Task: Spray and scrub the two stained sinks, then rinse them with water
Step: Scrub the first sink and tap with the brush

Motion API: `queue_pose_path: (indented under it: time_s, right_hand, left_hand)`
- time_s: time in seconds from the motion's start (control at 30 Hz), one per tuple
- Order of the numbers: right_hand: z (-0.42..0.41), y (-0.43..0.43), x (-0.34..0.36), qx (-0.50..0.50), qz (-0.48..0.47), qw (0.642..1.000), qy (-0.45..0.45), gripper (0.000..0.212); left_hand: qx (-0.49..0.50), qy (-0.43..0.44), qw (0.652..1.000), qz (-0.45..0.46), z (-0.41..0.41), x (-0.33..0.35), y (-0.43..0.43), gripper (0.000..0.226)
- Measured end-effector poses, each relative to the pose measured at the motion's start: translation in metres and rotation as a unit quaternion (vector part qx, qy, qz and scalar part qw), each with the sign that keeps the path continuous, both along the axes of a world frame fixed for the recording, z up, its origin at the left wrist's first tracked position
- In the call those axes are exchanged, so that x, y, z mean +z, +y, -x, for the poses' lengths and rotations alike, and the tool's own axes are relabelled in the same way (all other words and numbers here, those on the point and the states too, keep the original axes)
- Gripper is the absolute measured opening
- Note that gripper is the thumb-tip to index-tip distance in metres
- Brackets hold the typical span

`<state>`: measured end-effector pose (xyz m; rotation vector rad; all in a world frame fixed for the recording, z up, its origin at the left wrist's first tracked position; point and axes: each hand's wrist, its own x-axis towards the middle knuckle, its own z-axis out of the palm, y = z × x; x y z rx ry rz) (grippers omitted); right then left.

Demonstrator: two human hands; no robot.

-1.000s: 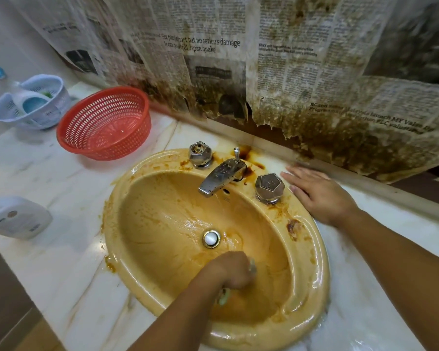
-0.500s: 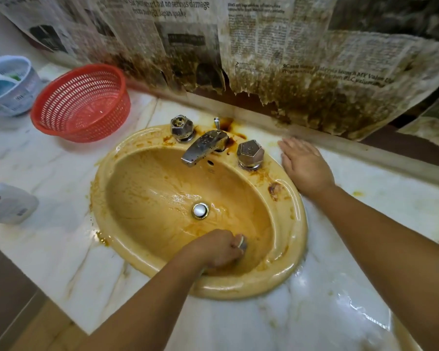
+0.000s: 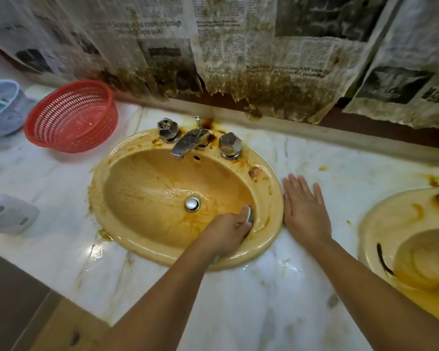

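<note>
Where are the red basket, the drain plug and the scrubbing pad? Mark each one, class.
red basket (image 3: 71, 117): head view, inside mesh wall.
drain plug (image 3: 192, 204): head view, centre of its cap.
scrubbing pad (image 3: 250, 215): head view, exposed upper edge.

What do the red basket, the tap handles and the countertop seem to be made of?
Red basket: moulded plastic with a low sheen, going by its uniform colour and slotted lattice wall.
Tap handles: metal, probably chrome-plated, with faceted mirror-like faces dulled by spots.
Countertop: polished marble or a marble-look stone, white with grey-brown veins and wet glare.
</note>
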<state>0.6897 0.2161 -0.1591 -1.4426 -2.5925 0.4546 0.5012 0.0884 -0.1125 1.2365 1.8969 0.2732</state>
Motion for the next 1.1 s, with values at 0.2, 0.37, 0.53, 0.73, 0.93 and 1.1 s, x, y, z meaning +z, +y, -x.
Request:
queue_pose_path:
  time_s: [0.2,0.37,0.53,0.73,0.93,1.1]
  right_hand:
    - [-0.006,-0.013,-0.002,0.009,-0.010,1.000,-0.009,0.065]
    - [-0.008,-0.011,-0.004,0.017,-0.028,0.999,0.002,0.065]
    - [-0.005,-0.010,-0.005,0.011,-0.037,0.999,-0.006,0.059]
    - [-0.006,-0.009,-0.002,0.018,-0.042,0.999,-0.011,0.059]
    - [-0.005,-0.009,-0.006,0.015,-0.039,0.999,-0.006,0.058]
    - [-0.006,-0.009,-0.004,0.012,-0.029,0.999,0.005,0.059]
  left_hand:
    - [-0.036,0.059,0.990,-0.121,-0.012,0.026,-0.013,0.052]
    - [-0.124,0.282,0.949,-0.067,-0.006,0.033,0.077,0.051]
    - [-0.152,0.340,0.927,-0.031,0.007,0.049,0.112,0.046]
    - [-0.155,0.394,0.906,-0.021,0.022,0.044,0.118,0.051]
    - [-0.260,0.374,0.889,-0.039,-0.004,0.050,0.107,0.044]
    - [-0.163,0.467,0.869,-0.013,0.019,0.058,0.133,0.068]
